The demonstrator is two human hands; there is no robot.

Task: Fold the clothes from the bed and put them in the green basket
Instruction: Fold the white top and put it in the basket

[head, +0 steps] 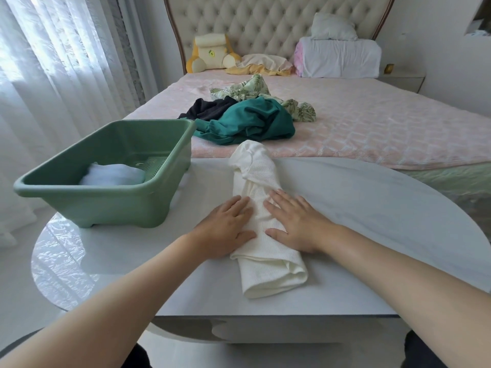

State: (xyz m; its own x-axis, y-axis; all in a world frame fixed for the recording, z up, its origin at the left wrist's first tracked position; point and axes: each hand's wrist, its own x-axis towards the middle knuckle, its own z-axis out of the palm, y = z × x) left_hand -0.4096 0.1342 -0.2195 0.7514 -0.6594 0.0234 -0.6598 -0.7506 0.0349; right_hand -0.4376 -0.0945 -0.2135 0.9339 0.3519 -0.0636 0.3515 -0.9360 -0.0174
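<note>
Both flat-fingered, left hand (225,226) and right hand (300,226) press down on cream garment (268,272).

Green basket (106,197), cream garment (263,251), pink bedspread (372,123)

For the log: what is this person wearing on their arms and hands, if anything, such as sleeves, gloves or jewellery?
Nothing is worn that shows. The left hand and right hand are both bare, with no gloves, and no rings show on the fingers. Both forearms are uncovered as far back as the frame's lower edge, so no sleeve is in view. Neither wrist carries a watch, bracelet or band.
</note>
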